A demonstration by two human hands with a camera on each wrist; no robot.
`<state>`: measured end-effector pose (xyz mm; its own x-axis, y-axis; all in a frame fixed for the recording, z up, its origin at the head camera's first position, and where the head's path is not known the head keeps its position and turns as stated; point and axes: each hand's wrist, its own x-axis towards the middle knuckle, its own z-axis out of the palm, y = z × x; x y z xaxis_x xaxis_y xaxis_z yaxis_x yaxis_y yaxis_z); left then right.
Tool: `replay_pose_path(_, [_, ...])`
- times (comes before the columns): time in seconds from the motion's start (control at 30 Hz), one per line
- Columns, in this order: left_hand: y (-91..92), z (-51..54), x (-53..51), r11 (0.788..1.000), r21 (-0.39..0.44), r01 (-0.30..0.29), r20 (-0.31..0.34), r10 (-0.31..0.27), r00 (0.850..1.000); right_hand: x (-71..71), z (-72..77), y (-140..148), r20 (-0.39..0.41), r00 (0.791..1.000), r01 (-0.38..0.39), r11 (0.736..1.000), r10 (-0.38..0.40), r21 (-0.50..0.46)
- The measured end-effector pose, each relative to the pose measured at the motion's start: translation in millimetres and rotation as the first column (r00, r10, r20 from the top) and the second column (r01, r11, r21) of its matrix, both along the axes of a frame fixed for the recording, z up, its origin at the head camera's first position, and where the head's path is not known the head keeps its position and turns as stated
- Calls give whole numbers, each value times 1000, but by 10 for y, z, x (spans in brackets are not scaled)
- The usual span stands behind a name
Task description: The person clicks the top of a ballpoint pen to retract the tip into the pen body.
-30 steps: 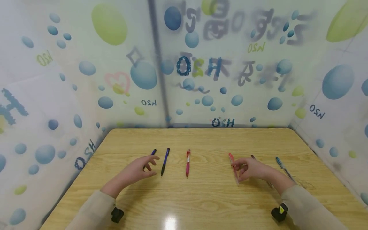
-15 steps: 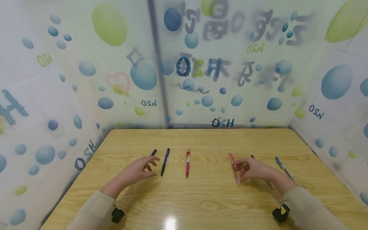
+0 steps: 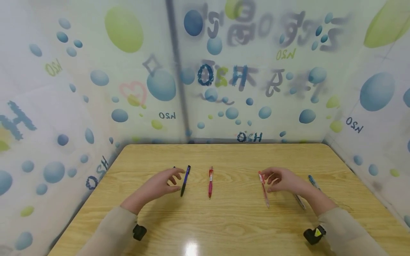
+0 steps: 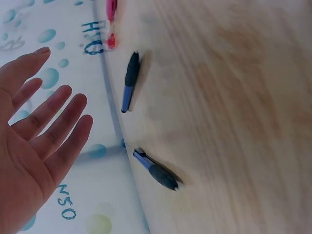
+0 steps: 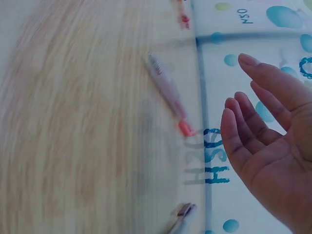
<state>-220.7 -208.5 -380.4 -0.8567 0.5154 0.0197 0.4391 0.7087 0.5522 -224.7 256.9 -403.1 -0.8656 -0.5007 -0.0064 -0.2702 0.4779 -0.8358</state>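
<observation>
My left hand (image 3: 161,183), empty with loosely bent fingers, hovers beside a blue pen with a black grip (image 3: 185,181). A second blue pen (image 4: 157,169) lies behind that hand, mostly hidden in the head view. Right of them lies a red pen with a pink grip (image 3: 210,183). My right hand (image 3: 282,179) is raised beside a clear-barrelled red pen (image 3: 264,190), fingers relaxed around nothing. In the right wrist view its palm (image 5: 273,161) faces the table, and the red pen (image 5: 168,90) lies apart from it.
Under my right forearm a clear-barrelled pen (image 3: 300,202) shows partly. A teal-capped pen (image 3: 314,182) lies farther right, partly covered by the arm. The wooden table (image 3: 237,227) ends at a patterned curtain (image 3: 256,89) behind and at both sides.
My left hand has shifted right, closer to the blue pen, covering more of the second one. My right hand has risen slightly away from the red pen's middle. The pens stay in place.
</observation>
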Motion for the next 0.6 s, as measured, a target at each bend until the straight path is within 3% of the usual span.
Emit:
replay_pose_path(0.3, [236,54,-161,999,32,22,8,-23,1000,-10,49,-173,-57,998,-32,995,27,-96])
replay_pose_path(0.6, [497,71,-292,997,13,71,1,-71,998,-41,-5,-379,-55,997,-61,993,56,-101])
